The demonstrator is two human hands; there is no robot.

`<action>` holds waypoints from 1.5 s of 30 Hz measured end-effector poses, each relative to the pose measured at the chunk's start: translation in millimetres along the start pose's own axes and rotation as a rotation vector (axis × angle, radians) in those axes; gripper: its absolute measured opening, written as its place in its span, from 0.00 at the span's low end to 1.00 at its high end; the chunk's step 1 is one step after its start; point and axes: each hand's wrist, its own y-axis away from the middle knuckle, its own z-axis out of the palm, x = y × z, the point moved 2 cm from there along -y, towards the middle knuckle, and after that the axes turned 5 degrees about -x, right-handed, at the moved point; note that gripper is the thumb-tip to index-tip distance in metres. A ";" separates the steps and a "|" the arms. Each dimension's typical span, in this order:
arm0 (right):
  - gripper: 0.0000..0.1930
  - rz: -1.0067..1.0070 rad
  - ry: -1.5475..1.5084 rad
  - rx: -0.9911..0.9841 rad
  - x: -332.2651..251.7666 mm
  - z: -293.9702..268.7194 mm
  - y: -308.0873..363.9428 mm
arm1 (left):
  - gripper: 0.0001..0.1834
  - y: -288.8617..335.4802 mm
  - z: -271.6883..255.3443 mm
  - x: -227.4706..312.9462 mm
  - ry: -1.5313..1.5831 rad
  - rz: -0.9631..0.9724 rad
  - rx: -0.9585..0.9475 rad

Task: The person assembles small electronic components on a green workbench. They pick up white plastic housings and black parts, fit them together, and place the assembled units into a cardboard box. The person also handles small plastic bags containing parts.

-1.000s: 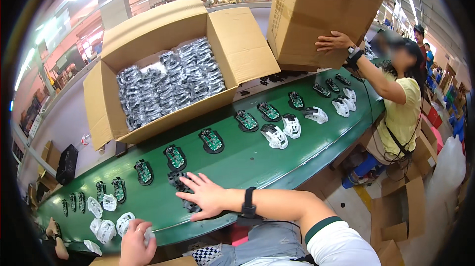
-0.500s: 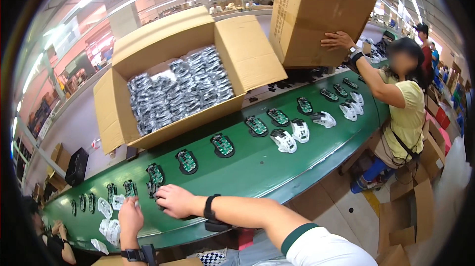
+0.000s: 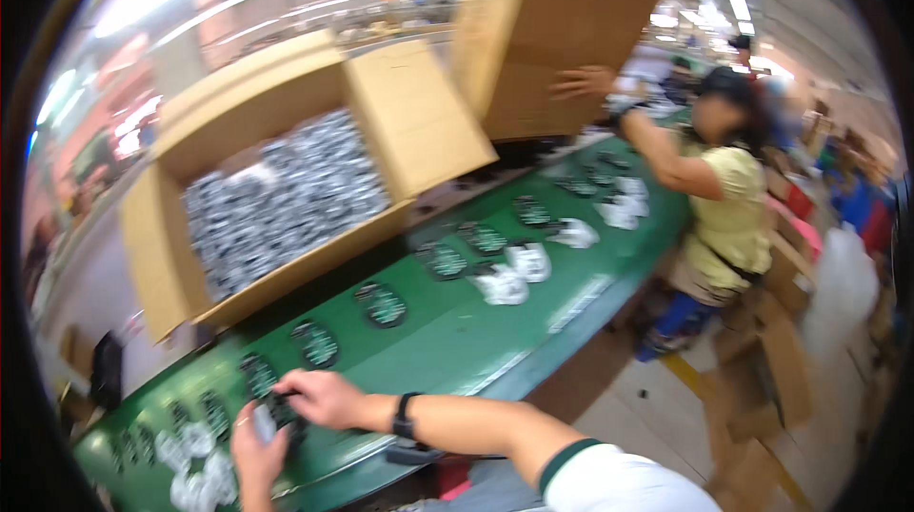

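Closer together now, lower left: left hand (image 3: 259, 455) grips a white piece (image 3: 265, 423); right hand (image 3: 326, 399) just beside it, grip unclear!

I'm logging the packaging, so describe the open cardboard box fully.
The open cardboard box is brown and sits beyond the green work surface, its mouth showing toward the camera. Its left flap and right flap spread outward; the back flap stands up. Inside, small shiny grey items fill much of it, too blurred to identify. Neither the left hand nor the right hand touches it.
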 end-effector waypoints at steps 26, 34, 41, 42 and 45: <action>0.33 -0.284 0.028 -0.128 -16.7 -40.4 30.3 | 0.21 -6.3 -1.2 103.5 1.010 -0.283 -0.125; 0.40 -0.564 0.102 -0.263 -26.5 -34.6 27.4 | 0.19 -6.3 -0.6 80.2 1.060 -0.387 -0.375; 0.48 -0.365 0.053 -0.236 -7.7 -25.0 38.2 | 0.24 -13.4 -11.8 108.7 1.082 -0.280 -0.191; 0.46 -0.290 0.011 -0.240 -10.0 -25.7 37.6 | 0.25 -15.2 -17.5 110.3 0.870 -0.247 -0.119; 0.39 0.056 -0.340 -0.311 -21.1 -27.5 36.1 | 0.28 -25.8 -29.7 128.6 0.228 -0.080 0.060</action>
